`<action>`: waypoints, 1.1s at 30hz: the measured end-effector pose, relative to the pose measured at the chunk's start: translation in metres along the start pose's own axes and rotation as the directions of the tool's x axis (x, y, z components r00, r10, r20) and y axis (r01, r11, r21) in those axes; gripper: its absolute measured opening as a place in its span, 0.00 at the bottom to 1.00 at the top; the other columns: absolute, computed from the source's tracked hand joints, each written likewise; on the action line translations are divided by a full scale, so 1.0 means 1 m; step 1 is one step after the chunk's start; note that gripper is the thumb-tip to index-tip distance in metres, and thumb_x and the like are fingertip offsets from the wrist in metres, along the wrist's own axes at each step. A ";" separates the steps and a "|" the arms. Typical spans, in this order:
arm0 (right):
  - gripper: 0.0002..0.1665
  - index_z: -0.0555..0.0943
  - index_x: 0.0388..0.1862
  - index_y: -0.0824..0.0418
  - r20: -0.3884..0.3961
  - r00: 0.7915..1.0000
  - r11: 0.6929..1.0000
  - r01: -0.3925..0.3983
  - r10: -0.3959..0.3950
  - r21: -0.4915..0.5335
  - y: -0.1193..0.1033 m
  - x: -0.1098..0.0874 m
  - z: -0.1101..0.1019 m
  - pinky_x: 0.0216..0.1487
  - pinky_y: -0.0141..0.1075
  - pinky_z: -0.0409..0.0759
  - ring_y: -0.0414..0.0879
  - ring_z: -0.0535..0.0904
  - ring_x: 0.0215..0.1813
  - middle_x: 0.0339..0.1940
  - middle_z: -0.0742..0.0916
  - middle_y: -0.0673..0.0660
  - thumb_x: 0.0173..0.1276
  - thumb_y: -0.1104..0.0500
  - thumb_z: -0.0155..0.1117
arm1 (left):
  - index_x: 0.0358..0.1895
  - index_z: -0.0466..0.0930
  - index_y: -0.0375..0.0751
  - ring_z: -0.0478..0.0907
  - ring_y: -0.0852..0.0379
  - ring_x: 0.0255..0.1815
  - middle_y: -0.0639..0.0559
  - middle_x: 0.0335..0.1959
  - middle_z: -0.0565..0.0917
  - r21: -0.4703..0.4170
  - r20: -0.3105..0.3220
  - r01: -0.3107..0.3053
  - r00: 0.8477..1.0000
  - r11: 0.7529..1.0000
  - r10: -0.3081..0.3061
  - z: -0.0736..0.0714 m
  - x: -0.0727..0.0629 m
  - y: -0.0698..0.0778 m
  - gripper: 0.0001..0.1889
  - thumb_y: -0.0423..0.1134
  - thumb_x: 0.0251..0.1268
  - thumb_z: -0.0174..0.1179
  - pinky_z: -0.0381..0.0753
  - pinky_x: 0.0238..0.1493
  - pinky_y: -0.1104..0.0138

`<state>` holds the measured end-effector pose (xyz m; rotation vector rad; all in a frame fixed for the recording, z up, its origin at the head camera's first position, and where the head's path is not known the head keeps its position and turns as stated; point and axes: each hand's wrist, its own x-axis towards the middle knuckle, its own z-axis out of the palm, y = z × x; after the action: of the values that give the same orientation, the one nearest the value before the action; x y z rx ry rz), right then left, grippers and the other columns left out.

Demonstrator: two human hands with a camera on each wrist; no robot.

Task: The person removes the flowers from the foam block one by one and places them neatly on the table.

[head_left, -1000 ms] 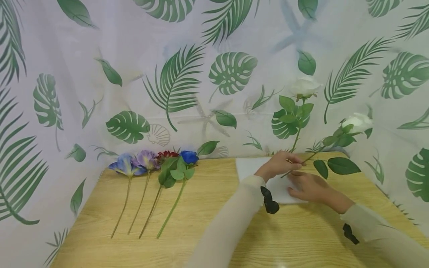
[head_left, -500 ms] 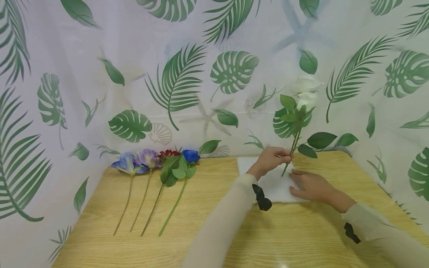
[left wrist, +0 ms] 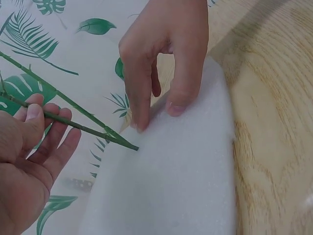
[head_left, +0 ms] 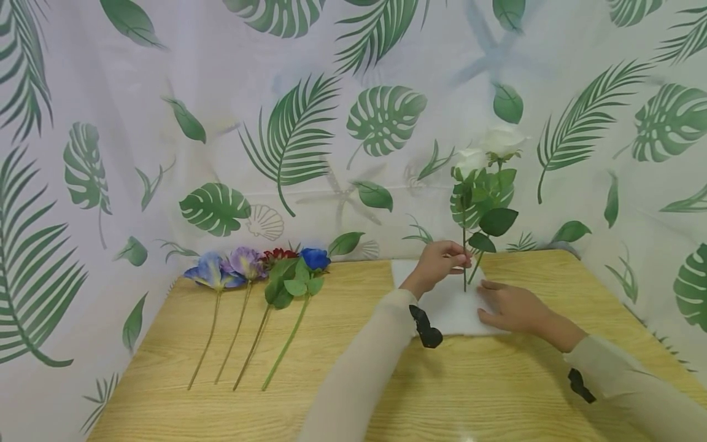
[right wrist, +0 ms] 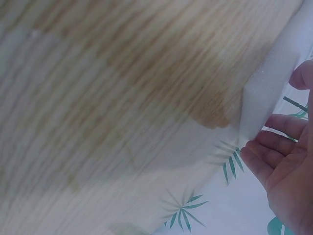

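Note:
My left hand pinches the stem of a white rose between thumb and fingers, holding it nearly upright above a white foam block. In the left wrist view, the end of the held stem is close over the foam; whether it touches is unclear. A second white rose stands just behind, its stem meeting the foam where the held stem overlaps it. At the block's right end my right hand rests with extended fingers and thumb on the foam.
On the left of the wooden table lie a blue flower, a purple flower, a red flower and a blue rose, side by side. A leaf-printed curtain hangs behind the table.
My left hand has brought the held rose from leaning far right to upright, left of the standing rose. The right hand has stayed at the foam block.

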<state>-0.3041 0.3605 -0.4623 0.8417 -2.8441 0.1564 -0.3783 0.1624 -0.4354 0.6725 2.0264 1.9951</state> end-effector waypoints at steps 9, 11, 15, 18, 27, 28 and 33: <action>0.29 0.84 0.54 0.75 -0.021 0.999 1.000 0.026 -0.026 -0.013 0.000 0.001 0.000 0.41 0.51 0.88 0.64 0.88 0.48 0.55 0.86 0.75 0.66 0.51 0.67 | 0.46 0.78 0.20 0.85 0.36 0.54 0.27 0.54 0.83 -0.054 -0.043 -0.011 0.999 0.998 0.008 -0.003 -0.002 0.004 0.08 0.25 0.76 0.53 0.90 0.51 0.61; 0.29 0.84 0.54 0.75 -0.020 1.000 1.000 0.023 -0.023 -0.007 0.000 0.001 0.000 0.41 0.51 0.88 0.64 0.88 0.49 0.55 0.86 0.75 0.66 0.51 0.67 | 0.45 0.78 0.20 0.85 0.35 0.54 0.27 0.52 0.84 -0.065 -0.057 -0.019 0.998 0.998 0.015 -0.005 -0.001 0.006 0.07 0.25 0.76 0.53 0.90 0.50 0.61; 0.30 0.84 0.54 0.75 -0.017 1.000 1.000 0.019 -0.019 0.003 0.000 0.002 0.000 0.41 0.52 0.88 0.65 0.87 0.50 0.56 0.85 0.75 0.66 0.51 0.66 | 0.44 0.77 0.21 0.86 0.36 0.51 0.29 0.50 0.84 -0.072 -0.062 -0.035 0.998 0.997 0.030 -0.009 0.000 0.010 0.06 0.24 0.76 0.53 0.91 0.48 0.60; 0.30 0.84 0.54 0.75 -0.009 1.000 1.000 0.015 -0.015 0.005 0.001 0.001 0.002 0.42 0.52 0.88 0.65 0.87 0.51 0.56 0.85 0.75 0.66 0.50 0.66 | 0.43 0.78 0.21 0.87 0.37 0.50 0.28 0.51 0.84 -0.063 -0.049 -0.034 0.998 0.997 0.031 -0.012 -0.001 0.012 0.06 0.24 0.76 0.53 0.91 0.49 0.58; 0.31 0.84 0.55 0.74 -0.013 1.000 1.000 0.009 -0.009 -0.012 0.002 0.001 0.003 0.47 0.53 0.88 0.65 0.87 0.51 0.56 0.86 0.74 0.66 0.49 0.67 | 0.46 0.79 0.22 0.87 0.39 0.49 0.27 0.49 0.84 -0.035 -0.035 -0.015 0.999 0.999 0.014 -0.025 -0.011 0.023 0.08 0.26 0.76 0.54 0.90 0.51 0.55; 0.31 0.84 0.56 0.74 -0.013 1.000 1.000 0.007 -0.008 -0.014 0.002 0.001 0.003 0.48 0.54 0.87 0.66 0.86 0.53 0.56 0.86 0.74 0.65 0.49 0.67 | 0.46 0.79 0.22 0.87 0.38 0.50 0.28 0.49 0.84 -0.028 -0.036 -0.018 0.999 0.999 0.017 -0.027 -0.012 0.024 0.08 0.27 0.76 0.54 0.90 0.51 0.55; 0.31 0.83 0.56 0.74 -0.019 1.000 1.000 0.016 -0.016 -0.013 0.001 0.001 0.002 0.49 0.55 0.87 0.67 0.86 0.54 0.57 0.85 0.75 0.66 0.50 0.67 | 0.47 0.80 0.22 0.87 0.37 0.49 0.34 0.44 0.85 0.012 -0.050 -0.023 0.998 1.000 0.024 -0.037 -0.019 0.029 0.08 0.26 0.76 0.54 0.91 0.47 0.59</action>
<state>-0.3056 0.3607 -0.4642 0.8558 -2.8170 0.1429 -0.3737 0.1196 -0.4081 0.6575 2.0693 2.0351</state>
